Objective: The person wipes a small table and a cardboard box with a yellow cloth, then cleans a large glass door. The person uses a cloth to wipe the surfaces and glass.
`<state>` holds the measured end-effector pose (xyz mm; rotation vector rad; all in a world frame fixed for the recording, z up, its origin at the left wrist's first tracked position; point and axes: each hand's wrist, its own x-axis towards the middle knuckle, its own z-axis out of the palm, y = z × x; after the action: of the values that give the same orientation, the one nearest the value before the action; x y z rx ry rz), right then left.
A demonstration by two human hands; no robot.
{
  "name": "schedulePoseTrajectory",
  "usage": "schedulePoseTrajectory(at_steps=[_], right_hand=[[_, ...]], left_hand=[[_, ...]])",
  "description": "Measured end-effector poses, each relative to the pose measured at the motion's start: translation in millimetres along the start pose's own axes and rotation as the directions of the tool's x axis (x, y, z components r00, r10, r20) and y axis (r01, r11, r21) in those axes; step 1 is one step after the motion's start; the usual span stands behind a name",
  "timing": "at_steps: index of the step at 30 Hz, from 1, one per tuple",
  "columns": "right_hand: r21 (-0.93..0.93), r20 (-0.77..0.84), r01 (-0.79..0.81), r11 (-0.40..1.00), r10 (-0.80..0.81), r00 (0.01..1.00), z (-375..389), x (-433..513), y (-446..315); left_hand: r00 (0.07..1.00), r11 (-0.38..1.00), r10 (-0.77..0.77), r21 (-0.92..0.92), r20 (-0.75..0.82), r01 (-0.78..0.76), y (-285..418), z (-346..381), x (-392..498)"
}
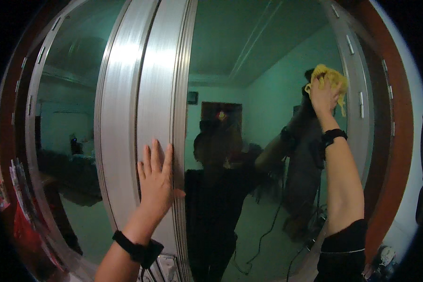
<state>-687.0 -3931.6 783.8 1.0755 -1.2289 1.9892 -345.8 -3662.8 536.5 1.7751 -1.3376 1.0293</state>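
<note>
My left hand [157, 183] lies with its fingers apart on the brushed-metal stile [158, 77] between two glass door panels, holding nothing. Up at the right, my right hand [322, 97] grips a crumpled yellow cloth [333, 79]. The cloth is against the right glass panel [218, 49], close to its metal side frame [359, 88]. Part of the cloth is hidden behind my fingers. That dark glass reflects a person with a raised arm, and a room. A black band circles each wrist.
Another glass panel [67, 127] stands left of the metal stiles. Hinges [361, 105] line the side frames, and a brown door surround [398, 151] borders the right. A red bag-like item [26, 220] is at lower left. Assorted objects [386, 257] sit at lower right.
</note>
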Motion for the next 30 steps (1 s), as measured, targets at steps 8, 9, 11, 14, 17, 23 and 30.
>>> schedulePoseTrajectory(at_steps=[8,9,11,14,17,23,30], right_hand=[[0.25,-0.001,0.243,0.937,-0.25,0.968,6,24,-103],[0.332,0.026,0.329,0.884,-0.357,0.934,6,19,-128],[0.4,-0.228,0.549,0.734,-0.501,0.835,4,-5,-186],[0.554,-0.369,0.77,0.316,-0.736,0.568,-12,-39,-246],[0.501,-0.27,0.832,0.239,-0.87,0.412,-25,-58,-281],[0.365,-0.076,0.72,0.591,-0.752,0.655,-7,6,-226],[0.416,-0.035,0.411,0.811,-0.438,0.898,25,106,-49]], left_hand=[[1.0,1.0,0.023,0.002,0.017,-0.023,-2,-1,-3],[0.999,0.999,0.032,-0.015,-0.003,-0.032,-3,-1,-3],[1.0,0.999,0.029,-0.03,0.002,-0.029,-5,-2,-3],[1.0,1.0,0.022,-0.003,0.008,-0.022,-6,-2,-4],[0.999,0.999,-0.009,0.039,0.037,0.007,-4,-2,-4],[0.997,0.997,-0.047,0.059,0.059,0.043,1,-8,-2],[0.987,0.979,-0.134,0.167,0.083,0.119,13,-8,1]])
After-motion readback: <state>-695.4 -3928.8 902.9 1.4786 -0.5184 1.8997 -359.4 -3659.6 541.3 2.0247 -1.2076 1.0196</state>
